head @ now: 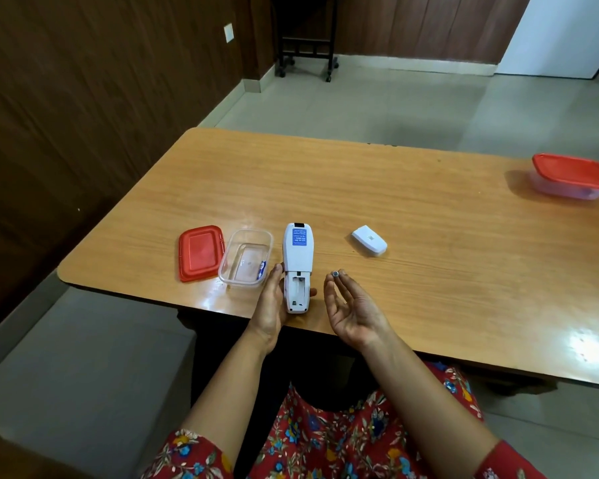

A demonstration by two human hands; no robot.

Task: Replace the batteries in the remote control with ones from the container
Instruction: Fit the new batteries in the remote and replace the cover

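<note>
Left hand (274,302) palm-in, fingers wrapped round face-down remote (297,267) on worktop (429,236). Right hand (355,307) palm-up, fingertips pinching battery (335,273).

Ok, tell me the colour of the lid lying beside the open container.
Red. The lid lies flat left of the clear container, seen best in the head view.

Dark wood panelling (66,98) covers the left wall and runs along the back, with a pale switch plate (228,32) on it. The floor (377,105) is grey tile. A black wheeled stand (306,46) waits by the back wall, beyond the counter's (325,188) far edge. Light glares off its glossy orange wood-grain top.
</note>
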